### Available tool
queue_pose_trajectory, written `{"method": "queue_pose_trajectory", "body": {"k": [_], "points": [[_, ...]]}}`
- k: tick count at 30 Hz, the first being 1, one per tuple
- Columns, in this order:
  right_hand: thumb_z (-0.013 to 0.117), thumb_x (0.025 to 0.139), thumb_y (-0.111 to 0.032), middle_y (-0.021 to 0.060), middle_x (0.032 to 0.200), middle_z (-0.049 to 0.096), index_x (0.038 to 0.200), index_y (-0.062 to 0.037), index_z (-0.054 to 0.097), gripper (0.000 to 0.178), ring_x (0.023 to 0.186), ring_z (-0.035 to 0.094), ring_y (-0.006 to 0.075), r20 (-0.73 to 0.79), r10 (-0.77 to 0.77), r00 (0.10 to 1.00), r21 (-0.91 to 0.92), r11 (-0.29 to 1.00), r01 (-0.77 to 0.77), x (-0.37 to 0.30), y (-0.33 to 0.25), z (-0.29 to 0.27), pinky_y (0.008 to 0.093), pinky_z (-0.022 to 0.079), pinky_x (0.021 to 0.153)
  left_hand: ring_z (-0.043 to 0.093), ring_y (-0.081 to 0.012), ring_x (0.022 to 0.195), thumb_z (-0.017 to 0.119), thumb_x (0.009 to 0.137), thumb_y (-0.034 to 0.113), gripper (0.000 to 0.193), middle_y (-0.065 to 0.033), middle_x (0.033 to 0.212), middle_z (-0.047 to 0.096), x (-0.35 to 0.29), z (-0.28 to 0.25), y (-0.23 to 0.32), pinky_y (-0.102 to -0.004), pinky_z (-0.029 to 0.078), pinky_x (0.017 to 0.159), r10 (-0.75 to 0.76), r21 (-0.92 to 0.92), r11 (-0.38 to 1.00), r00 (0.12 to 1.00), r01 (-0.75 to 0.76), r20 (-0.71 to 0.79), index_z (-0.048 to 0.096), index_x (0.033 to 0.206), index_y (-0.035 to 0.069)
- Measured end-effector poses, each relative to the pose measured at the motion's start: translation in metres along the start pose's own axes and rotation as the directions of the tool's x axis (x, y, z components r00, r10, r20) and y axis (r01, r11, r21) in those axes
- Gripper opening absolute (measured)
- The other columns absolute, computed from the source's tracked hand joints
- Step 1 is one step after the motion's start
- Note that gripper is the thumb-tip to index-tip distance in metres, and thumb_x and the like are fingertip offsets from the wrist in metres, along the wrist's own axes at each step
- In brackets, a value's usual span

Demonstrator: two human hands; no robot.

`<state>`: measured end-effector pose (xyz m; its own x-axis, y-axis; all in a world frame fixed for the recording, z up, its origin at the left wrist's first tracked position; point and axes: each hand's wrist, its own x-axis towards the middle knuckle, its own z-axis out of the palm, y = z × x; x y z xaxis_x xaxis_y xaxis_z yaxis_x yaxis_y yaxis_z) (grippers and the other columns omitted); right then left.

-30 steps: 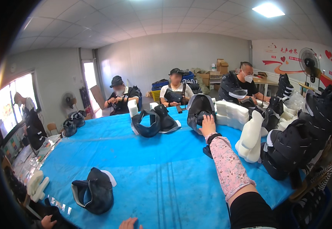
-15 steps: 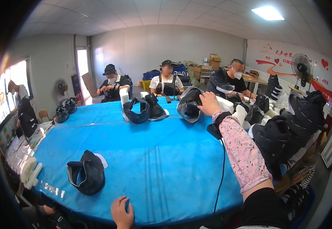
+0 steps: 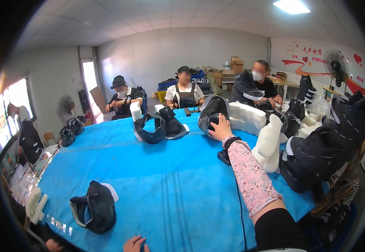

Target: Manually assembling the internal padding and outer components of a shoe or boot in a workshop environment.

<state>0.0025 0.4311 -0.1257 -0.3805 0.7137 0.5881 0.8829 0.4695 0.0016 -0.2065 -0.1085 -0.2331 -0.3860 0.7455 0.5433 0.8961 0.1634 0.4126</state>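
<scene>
My right hand [image 3: 221,127], its arm in a pink floral sleeve [image 3: 249,176], reaches across the table to a black padded boot-like piece with grey lining [image 3: 207,110]. Its fingers are apart and lie over the front opening of that piece; whether they grip it I cannot make out. A small black box [image 3: 223,158] with a cord sits by the wrist. My left hand [image 3: 135,245] shows only partly at the lower edge, fingers apart, over the blue sheet. Nearest to it, up and to the left, stands another black padded piece [image 3: 100,210] with a white tab.
A blue sheet [image 3: 149,176] covers the table. Two black padded pieces [image 3: 151,129] stand at the far middle. White foam pieces [image 3: 268,145] and black boots [image 3: 306,155] crowd the right side. Several co-workers [image 3: 184,90] sit around the far side; a fan [image 3: 335,65] stands at right.
My right hand has shifted from the right upper rim of the far padded piece down and left to its front opening. The view has tilted, and my left hand now shows less at the lower edge.
</scene>
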Motion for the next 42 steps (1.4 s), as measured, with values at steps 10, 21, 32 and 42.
{"method": "queue_pose_trajectory", "body": {"k": [10,21,32,42], "points": [[0.047,0.086,-0.015,0.0123,0.125,0.052,0.119,-0.0011,0.059,0.038,0.112,0.048,0.0265,-0.208,-0.086,0.974,-0.630,0.773,-0.066,0.026,0.019,0.058,0.0370,0.033,0.100,0.056,-0.0342,0.096,0.058,0.081,0.011,0.022,-0.0121,0.108,0.062,0.004,0.002,0.002,-0.0410,0.043,0.085,0.003,-0.004,1.000,1.000,-0.003,0.011,0.064,0.102,0.006],[0.053,0.082,-0.016,0.0051,0.087,0.065,0.079,-0.0121,0.073,0.021,0.091,0.060,0.0206,-0.027,-0.249,0.968,-0.555,0.809,0.193,-0.005,-0.002,-0.081,0.0361,0.041,0.082,0.052,-0.0328,0.105,0.060,0.077,0.012,0.025,-0.0115,0.111,0.058,0.008,0.020,-0.014,-0.0419,0.039,0.092,-0.018,-0.101,0.995,0.999,0.022,0.035,0.061,0.101,0.005],[0.058,0.083,-0.032,0.0183,0.091,0.066,0.082,-0.0040,0.070,0.031,0.083,0.065,0.0325,0.343,-0.347,0.873,-0.035,0.924,0.381,-0.128,-0.104,-0.271,0.0413,0.052,0.071,0.053,-0.0333,0.101,0.059,0.081,0.012,0.026,-0.0138,0.109,0.059,0.004,0.024,-0.017,-0.0413,0.040,0.090,-0.042,-0.079,0.996,0.997,0.037,-0.058,0.060,0.106,0.003],[0.063,0.080,-0.045,0.0211,0.100,0.061,0.100,-0.0042,0.064,0.046,0.094,0.059,0.0367,0.283,-0.014,0.959,0.047,0.999,0.000,-0.194,0.073,-0.153,0.0467,0.047,0.083,0.039,-0.0285,0.128,0.047,0.093,0.032,0.060,-0.0184,0.139,0.039,-0.034,0.009,0.061,-0.0397,0.025,0.108,0.002,-0.724,0.681,0.989,0.105,0.146,0.029,0.141,0.000]]}}
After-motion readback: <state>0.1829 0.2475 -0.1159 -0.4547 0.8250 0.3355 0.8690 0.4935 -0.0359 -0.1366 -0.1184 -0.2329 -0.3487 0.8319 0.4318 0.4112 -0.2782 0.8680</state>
